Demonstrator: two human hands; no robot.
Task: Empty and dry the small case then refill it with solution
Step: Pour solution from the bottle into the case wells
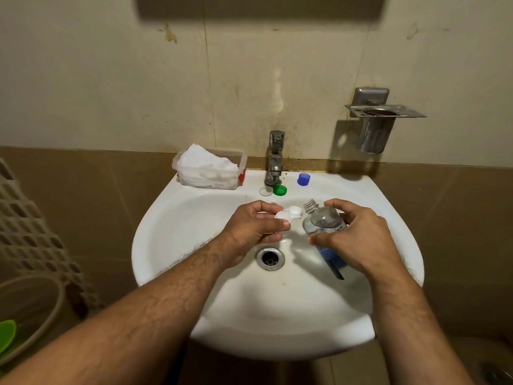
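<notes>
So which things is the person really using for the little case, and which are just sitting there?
For the job:
- small case, held in the left hand
- solution bottle, open, held in the right hand
- blue cap, green lid and clear lid
- tissues
- sink

Just sitting there:
- tap
- metal wall holder
- plastic basket

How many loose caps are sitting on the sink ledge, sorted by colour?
White or clear cap: 1
Green cap: 1
Blue cap: 1
Total: 3, all resting on the sink ledge near the tap.
</notes>
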